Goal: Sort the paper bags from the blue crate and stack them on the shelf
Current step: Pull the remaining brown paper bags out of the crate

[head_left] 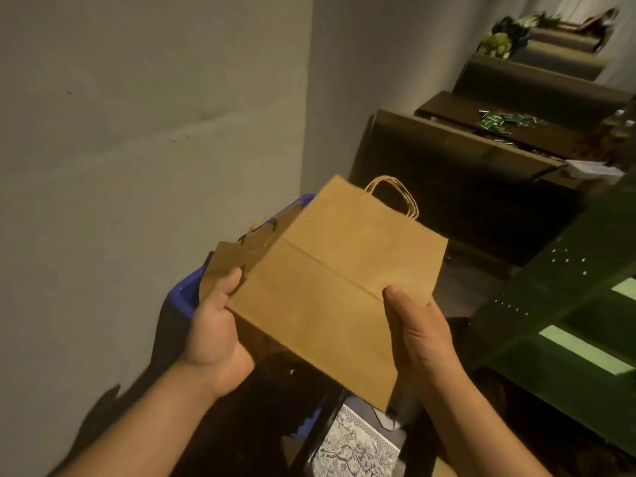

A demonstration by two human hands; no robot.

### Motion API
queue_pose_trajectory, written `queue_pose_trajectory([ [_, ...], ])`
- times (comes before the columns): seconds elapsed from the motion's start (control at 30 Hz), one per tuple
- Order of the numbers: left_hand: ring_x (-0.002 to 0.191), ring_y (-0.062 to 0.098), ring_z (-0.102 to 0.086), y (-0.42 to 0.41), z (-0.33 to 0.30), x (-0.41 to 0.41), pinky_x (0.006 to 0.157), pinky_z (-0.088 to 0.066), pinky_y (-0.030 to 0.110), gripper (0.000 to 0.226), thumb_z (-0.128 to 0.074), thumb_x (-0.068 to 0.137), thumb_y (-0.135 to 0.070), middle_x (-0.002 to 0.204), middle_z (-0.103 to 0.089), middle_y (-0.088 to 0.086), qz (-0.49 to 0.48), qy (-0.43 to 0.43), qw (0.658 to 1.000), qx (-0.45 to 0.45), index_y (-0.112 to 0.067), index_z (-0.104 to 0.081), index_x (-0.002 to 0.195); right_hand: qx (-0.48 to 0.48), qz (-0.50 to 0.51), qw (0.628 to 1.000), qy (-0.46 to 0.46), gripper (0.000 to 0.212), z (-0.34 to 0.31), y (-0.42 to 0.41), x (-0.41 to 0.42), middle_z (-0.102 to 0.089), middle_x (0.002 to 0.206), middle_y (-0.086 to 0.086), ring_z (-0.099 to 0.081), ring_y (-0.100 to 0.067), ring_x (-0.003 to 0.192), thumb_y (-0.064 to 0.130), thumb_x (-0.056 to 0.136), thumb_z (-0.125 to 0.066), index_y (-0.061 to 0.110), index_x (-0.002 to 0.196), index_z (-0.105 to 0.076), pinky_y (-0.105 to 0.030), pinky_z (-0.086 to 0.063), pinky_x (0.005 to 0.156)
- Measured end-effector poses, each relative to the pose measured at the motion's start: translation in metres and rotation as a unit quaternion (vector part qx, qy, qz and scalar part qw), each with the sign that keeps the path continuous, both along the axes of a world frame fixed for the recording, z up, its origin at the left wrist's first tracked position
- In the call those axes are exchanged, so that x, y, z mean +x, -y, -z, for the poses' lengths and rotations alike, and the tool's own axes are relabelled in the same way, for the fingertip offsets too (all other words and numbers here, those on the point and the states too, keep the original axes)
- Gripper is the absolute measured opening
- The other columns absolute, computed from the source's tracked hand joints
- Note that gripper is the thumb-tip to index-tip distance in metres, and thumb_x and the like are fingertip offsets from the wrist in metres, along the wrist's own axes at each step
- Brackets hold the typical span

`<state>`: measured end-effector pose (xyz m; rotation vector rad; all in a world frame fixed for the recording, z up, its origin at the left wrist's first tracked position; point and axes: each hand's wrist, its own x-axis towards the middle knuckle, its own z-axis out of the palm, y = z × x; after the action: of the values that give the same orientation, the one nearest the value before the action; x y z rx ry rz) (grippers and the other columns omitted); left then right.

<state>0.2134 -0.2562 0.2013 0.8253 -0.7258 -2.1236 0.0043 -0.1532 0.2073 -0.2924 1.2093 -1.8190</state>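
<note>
A flat brown paper bag (330, 287) with twisted handles is held up in front of me, handles pointing away. My left hand (215, 335) grips its left edge, thumb on top. My right hand (418, 335) grips the right edge, thumb pressed on the paper. Below and behind the bag sits the blue crate (186, 294) against the wall, with more brown bags (237, 256) standing in it. The green metal shelf (564, 304) is at the right.
A grey wall fills the left. Dark wooden counters (475, 173) run along the back right, with green scraps and flowers on them. A patterned cloth (354, 445) lies on the floor below the bag.
</note>
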Motion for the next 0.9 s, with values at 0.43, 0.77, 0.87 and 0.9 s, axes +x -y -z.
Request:
queue_pose_trajectory([
  [0.43, 0.116, 0.023, -0.068, 0.020, 0.025, -0.035, 0.104, -0.052, 0.051, 0.048, -0.068, 0.094, -0.026, 0.121, -0.075, -0.001, 0.193, 0.239, 0.944, -0.123, -0.027, -0.055, 0.139, 0.227, -0.141, 0.957, -0.109, 0.049, 0.039, -0.043, -0.024, -0.076, 0.086, -0.010, -0.071, -0.028, 0.080, 0.027, 0.077, -0.084, 0.005, 0.116, -0.064, -0.038, -0.056, 0.076],
  [0.77, 0.123, 0.013, -0.059, 0.016, 0.042, -0.047, 0.108, -0.048, 0.047, 0.052, -0.063, 0.099, -0.041, 0.133, -0.063, -0.012, 0.194, 0.345, 0.902, -0.173, -0.032, -0.046, 0.147, 0.292, -0.079, 0.941, -0.149, 0.034, 0.038, -0.041, -0.020, -0.062, 0.053, -0.004, -0.062, -0.018, 0.048, 0.031, 0.093, -0.070, -0.002, 0.085, -0.067, -0.032, -0.044, 0.055],
  [0.87, 0.125, 0.020, -0.057, 0.035, 0.049, -0.044, 0.107, -0.047, 0.045, 0.050, -0.050, 0.102, -0.054, 0.136, -0.060, -0.011, 0.156, 0.373, 0.899, -0.166, -0.031, -0.048, 0.146, 0.288, -0.067, 0.944, -0.149, 0.039, 0.038, -0.039, -0.023, -0.057, 0.052, -0.009, -0.058, -0.022, 0.046, 0.032, 0.091, -0.071, -0.001, 0.070, -0.065, -0.033, -0.042, 0.055],
  [0.9, 0.119, 0.023, -0.061, 0.045, 0.051, -0.042, 0.102, -0.051, 0.046, 0.044, -0.048, 0.104, -0.052, 0.129, -0.063, -0.007, 0.126, 0.383, 0.901, -0.158, -0.029, -0.052, 0.141, 0.288, -0.058, 0.945, -0.145, 0.043, 0.039, -0.039, -0.024, -0.054, 0.052, -0.011, -0.055, -0.024, 0.046, 0.034, 0.089, -0.073, -0.001, 0.065, -0.063, -0.034, -0.039, 0.055],
])
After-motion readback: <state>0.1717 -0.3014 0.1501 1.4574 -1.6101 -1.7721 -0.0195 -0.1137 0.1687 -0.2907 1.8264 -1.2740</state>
